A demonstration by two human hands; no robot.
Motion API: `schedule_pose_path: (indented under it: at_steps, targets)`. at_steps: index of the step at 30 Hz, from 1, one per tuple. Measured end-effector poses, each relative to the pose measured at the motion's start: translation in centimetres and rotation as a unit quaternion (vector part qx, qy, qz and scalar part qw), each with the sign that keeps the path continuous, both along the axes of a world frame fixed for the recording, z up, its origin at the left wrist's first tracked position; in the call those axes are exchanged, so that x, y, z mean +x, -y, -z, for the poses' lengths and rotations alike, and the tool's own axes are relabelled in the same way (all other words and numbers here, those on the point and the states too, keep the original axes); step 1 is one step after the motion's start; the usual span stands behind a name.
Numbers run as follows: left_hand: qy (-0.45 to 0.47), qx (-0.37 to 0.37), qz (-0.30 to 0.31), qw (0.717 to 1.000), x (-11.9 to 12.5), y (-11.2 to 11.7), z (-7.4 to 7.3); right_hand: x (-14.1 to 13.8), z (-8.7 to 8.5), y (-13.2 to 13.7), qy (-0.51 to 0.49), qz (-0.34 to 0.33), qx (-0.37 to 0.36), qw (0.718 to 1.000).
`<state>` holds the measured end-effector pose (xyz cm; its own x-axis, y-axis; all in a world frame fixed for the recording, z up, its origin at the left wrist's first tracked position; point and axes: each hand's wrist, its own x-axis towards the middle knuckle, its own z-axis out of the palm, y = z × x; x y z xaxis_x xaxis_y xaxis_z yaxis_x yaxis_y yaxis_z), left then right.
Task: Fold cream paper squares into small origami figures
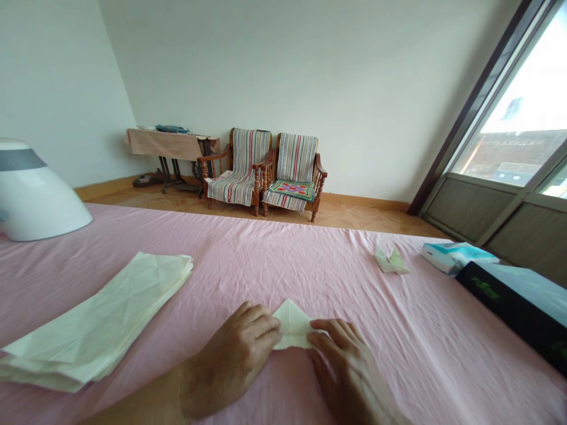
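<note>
A small cream paper [293, 323], folded to a point at its far end, lies on the pink cloth [310, 260] near the front edge. My left hand [239, 354] has its fingers curled and pressed on the paper's left side. My right hand [348, 363] rests on the paper's right side, its fingers bent and held together against the fold. Both hands cover the paper's near part.
A stack of creased cream sheets [100, 321] lies at the left. A small folded paper figure [390, 261] sits at the right, with a white and teal box [456, 257] and a long black box [520, 307] beyond it. A white rounded object [35, 195] stands far left.
</note>
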<state>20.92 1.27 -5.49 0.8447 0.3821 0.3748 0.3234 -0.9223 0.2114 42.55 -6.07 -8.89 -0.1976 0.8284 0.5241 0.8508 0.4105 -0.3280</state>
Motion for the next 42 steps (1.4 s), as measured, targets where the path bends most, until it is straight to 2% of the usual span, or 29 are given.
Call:
schedule_pose_path:
  at_steps: [5,9,12,15,23,28,35,42]
  targets:
    - [-0.054,-0.052,-0.001,0.997,0.2,0.0,-1.0,0.0,-0.1,0.1,-0.065,0.004,-0.046,0.997]
    - [-0.097,-0.046,-0.006,0.994,0.4,0.2,-1.6,0.6,0.5,-0.2,-0.050,0.092,-0.073,0.992]
    - [-0.094,-0.048,0.013,0.994,0.4,0.3,-1.8,1.0,1.1,-0.6,-0.010,0.154,-0.057,0.986]
    - [-0.092,-0.047,0.033,0.994,0.5,0.2,-2.0,1.0,1.4,-0.7,-0.003,0.184,-0.031,0.982]
    - [-0.115,-0.063,0.035,0.991,1.3,0.2,-2.0,1.3,2.1,-1.2,-0.030,0.177,0.012,0.984]
    - [-0.126,-0.068,0.033,0.989,1.4,0.5,-2.2,2.4,2.6,-1.7,0.007,0.152,-0.018,0.988]
    - [-0.134,-0.067,0.036,0.988,1.4,0.3,-2.1,2.4,1.7,-1.6,0.006,0.134,-0.051,0.990]
    - [-0.121,-0.071,0.035,0.989,1.4,0.4,-2.1,2.8,1.5,-1.3,0.019,0.090,-0.033,0.995]
